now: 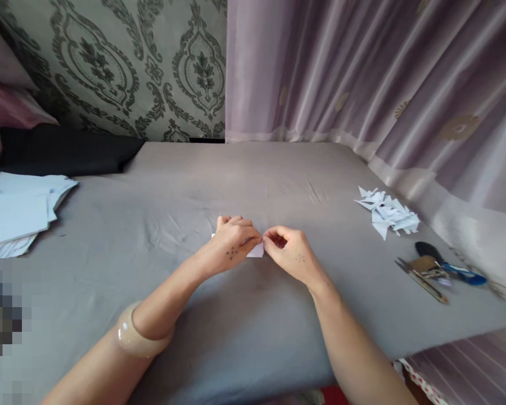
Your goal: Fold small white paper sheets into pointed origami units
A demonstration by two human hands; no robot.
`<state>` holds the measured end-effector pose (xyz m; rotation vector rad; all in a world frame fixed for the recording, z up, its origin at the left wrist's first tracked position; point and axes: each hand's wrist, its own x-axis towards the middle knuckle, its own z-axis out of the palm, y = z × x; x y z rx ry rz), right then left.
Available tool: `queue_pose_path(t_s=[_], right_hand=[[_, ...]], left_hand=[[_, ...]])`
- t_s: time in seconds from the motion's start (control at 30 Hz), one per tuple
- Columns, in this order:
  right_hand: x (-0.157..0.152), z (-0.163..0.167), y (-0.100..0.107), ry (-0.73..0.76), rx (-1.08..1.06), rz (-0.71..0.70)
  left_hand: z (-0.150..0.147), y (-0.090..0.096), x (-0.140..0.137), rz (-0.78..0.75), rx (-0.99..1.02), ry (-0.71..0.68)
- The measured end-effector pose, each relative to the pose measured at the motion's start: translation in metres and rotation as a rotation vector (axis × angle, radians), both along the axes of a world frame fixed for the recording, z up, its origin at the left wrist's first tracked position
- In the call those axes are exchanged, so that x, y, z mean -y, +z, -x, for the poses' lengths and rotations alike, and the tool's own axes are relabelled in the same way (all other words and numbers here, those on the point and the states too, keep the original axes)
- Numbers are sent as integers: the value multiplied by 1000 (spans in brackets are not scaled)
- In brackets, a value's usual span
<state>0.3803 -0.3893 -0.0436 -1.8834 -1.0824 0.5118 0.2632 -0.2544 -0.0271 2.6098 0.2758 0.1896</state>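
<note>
A small piece of white paper [255, 251] lies at the middle of the grey-covered table, mostly hidden under my left hand [236, 239]. That hand's fingers are bent and pressed down on the paper, thumb and fingertips near its right edge. My right hand [290, 250] is on the other side, with its thumb and forefinger pinched together at the paper's right upper corner. The fingertips of both hands almost meet there. How the paper is folded cannot be made out.
A stack of white paper sheets [17, 211] lies at the left, before a black cloth [67, 149]. At the right are a heap of folded white paper pieces [390, 211], blue-handled scissors [464, 273] and a slim pointed tool [421, 281]. Curtains [341, 67] border the table's right side.
</note>
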Motion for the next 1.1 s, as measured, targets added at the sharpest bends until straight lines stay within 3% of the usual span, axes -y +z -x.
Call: queue_pose_path(t_s=[0.23, 0.43, 0.57, 0.77, 0.93, 1.1], right_hand=[[-5, -1, -3, -32, -133, 50], [-15, -4, -20, -93, -464, 39], [-16, -8, -19, -25, -686, 84], [-13, -12, -11, -9, -685, 94], [-13, -14, -18, -39, -612, 116], [-15, -13, -22, -73, -672, 127]], left_hand=[[-1, -5, 3, 5, 55, 17], [-3, -9, 3, 81, 50, 60], [-5, -8, -1, 158, -2, 75], [-4, -9, -4, 192, -17, 65], [-4, -12, -3, 180, -1, 55], [-8, -14, 3, 121, 27, 63]])
